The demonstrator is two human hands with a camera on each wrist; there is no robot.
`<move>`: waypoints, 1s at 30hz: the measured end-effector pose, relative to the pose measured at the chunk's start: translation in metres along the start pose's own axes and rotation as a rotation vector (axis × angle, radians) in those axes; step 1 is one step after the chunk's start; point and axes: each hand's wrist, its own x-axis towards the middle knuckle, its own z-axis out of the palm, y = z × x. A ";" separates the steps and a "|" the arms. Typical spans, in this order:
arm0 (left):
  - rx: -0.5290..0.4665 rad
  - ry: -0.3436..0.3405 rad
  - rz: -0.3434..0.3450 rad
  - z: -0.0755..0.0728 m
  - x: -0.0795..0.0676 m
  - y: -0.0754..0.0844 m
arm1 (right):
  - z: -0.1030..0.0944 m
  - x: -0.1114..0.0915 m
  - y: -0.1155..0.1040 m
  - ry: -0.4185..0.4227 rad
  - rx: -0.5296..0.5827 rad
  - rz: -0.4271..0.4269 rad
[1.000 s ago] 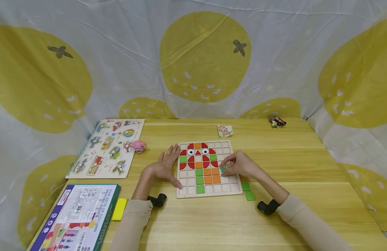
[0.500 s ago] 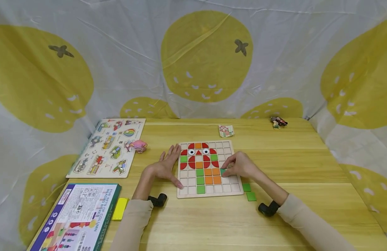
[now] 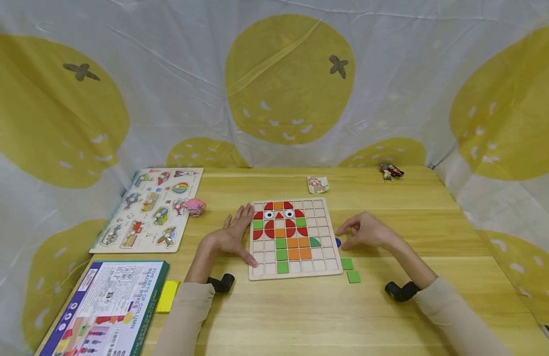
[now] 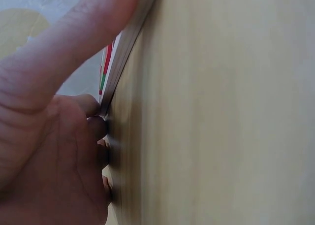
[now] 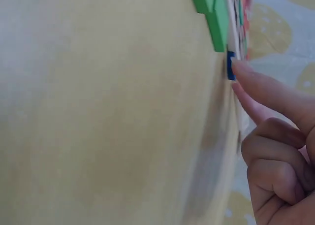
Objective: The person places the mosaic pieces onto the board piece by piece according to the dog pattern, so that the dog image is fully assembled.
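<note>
A square wooden grid board (image 3: 320, 267) lies mid-table, partly filled with red, orange and green tiles and two eye tiles. My left hand (image 3: 227, 242) is spread at its left edge, the thumb over the near-left corner. In the left wrist view that thumb (image 4: 74, 43) lies along the board's edge. A teal quarter-round tile (image 3: 315, 242) sits in the grid. Right of the board, my right hand (image 3: 367, 232) has thumb and index tips at a small blue piece (image 3: 338, 242). The right wrist view shows the thumb overlapping the blue piece; whether the index grips it is unclear.
Two green square tiles (image 3: 347, 264) lie right of the board. A small pattern card (image 3: 317, 185) is behind it. At left are a picture puzzle (image 3: 143, 212), a pink toy (image 3: 195, 206), a box (image 3: 107, 306) and a yellow piece (image 3: 167, 296). Small dark figures (image 3: 392, 172) lie far right.
My right hand has let go of the teal tile, now in the grid, and moved right off the board to the blue piece. The left hand stays put.
</note>
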 end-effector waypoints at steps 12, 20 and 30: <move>0.004 -0.009 -0.003 -0.001 0.000 -0.001 | 0.006 0.005 0.003 0.014 -0.058 -0.018; 0.019 -0.005 -0.005 0.000 -0.001 -0.002 | 0.002 0.004 -0.001 0.097 -0.168 -0.022; 0.006 0.003 0.011 0.000 -0.002 0.000 | -0.006 0.016 0.008 0.043 -0.080 -0.041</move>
